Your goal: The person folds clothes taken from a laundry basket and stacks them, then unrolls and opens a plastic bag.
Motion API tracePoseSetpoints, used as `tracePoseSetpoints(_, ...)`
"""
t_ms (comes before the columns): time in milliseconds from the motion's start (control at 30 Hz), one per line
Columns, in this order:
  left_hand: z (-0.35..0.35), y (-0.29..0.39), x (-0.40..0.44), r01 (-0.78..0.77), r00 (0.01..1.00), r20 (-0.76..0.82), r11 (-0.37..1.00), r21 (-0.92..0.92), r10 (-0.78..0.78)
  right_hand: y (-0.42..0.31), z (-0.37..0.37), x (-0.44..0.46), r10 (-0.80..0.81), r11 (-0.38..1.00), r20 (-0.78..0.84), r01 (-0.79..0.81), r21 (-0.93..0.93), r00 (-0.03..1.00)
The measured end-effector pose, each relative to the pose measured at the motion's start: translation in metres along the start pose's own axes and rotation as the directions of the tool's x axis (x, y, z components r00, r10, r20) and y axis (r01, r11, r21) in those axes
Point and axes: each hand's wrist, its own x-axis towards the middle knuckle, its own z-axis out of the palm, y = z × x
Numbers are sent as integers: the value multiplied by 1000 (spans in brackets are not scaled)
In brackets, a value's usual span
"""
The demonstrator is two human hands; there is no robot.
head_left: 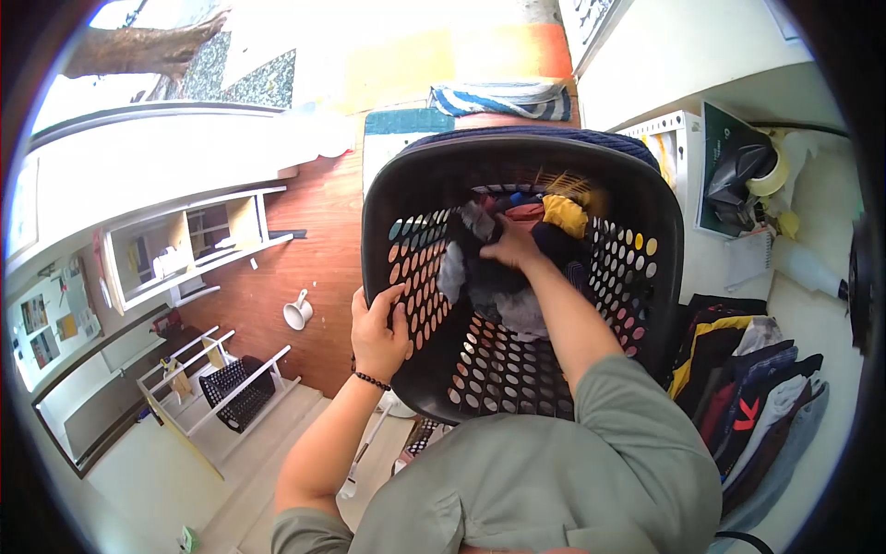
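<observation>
A large black laundry basket (522, 148) with round holes in its walls stands tilted right in front of me. My left hand (378, 331) grips its left rim, thumb inside and fingers over the edge. Deep in the basket, my right hand (513, 247) is closed on a dark garment (498, 275) among the clothes. Around it lie a grey cloth (521, 314), a yellow cloth (565, 215) and a reddish cloth (524, 212). Part of the right hand's fingers is hidden in the fabric.
Folded clothes (748, 397) are lined up at my right. Behind them a dark green box (715, 175) holds tape and bags. A white potty-shaped container (298, 311) sits on the wooden floor at left, near a white shelf (189, 240). A striped rolled towel (503, 100) lies beyond the basket.
</observation>
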Motion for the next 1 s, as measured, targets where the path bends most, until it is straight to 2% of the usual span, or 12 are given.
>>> tracePoseSetpoints(100, -1, 2, 0, -53, 998, -26, 998, 34, 54, -4, 12, -35, 48, 999, 54, -46, -27, 997)
tracePoseSetpoints(233, 0, 3, -2, 29, 1000, 2, 1000, -8, -29, -16, -5, -59, 100, 995, 209, -103, -1, 973)
tracePoseSetpoints(433, 1, 4, -1, -49, 998, -45, 999, 22, 50, 5, 44, -63, 86, 959, -87, -106, -262, 993)
tracePoseSetpoints(533, 2, 3, -3, -20, 999, -34, 1000, 17, 21, 45, 53, -25, 164, 985, -100, -158, 66, 981)
tracePoseSetpoints(600, 2, 2, -3, -19, 999, -28, 1000, 20, 19, 100, 65, 19, -32, 999, -211, 34, 7, 977)
tracePoseSetpoints(633, 1, 2, -2, -26, 999, -27, 999, 26, 27, 97, 59, 28, -2, 1000, -195, 3, 2, 981)
tracePoseSetpoints(667, 0, 3, -2, -32, 999, -28, 999, 33, 32, 95, 53, 37, -243, 957, -293, 278, 82, 924)
tracePoseSetpoints(767, 0, 2, -2, -39, 999, -35, 996, 79, 42, 84, 44, 60, -124, 992, -406, 98, -85, 906)
tracePoseSetpoints(867, 0, 2, -2, -14, 1000, -19, 998, 68, 15, 103, 29, 88, -264, 764, -324, -8, -645, 909)
tracePoseSetpoints(900, 0, 2, -2, -20, 999, -25, 997, 72, 21, 122, 28, 95, -399, 680, -353, 15, -733, 846)
tracePoseSetpoints(967, 0, 2, -2, -31, 999, -35, 996, 81, 34, 98, -2, 78, -116, 718, -102, 13, -695, 988)
tracePoseSetpoints(1000, 0, 2, -2, -27, 999, -40, 997, 69, 30, 100, 1, 78, -114, 735, -115, 6, -678, 987)
